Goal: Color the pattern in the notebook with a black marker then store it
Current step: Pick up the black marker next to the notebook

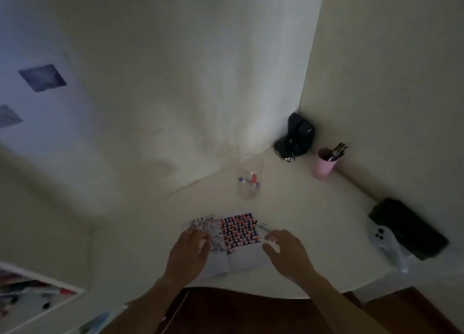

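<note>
While the notebook (226,238) lies open at the desk's (313,233) near edge, the left hand (188,253) rests flat on it, fingers together; the right hand (286,250), fingers apart and empty, hovers near the marker (263,226). Judged: pick-up pending; next, grasp its barrel.

notebook (233,235) page partly under left hand (187,253), pattern perhaps too blurred

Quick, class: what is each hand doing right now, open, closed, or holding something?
Left hand: open, resting flat on the notebook, holding nothing.
Right hand: open, fingers spread, empty, near the marker.
</note>
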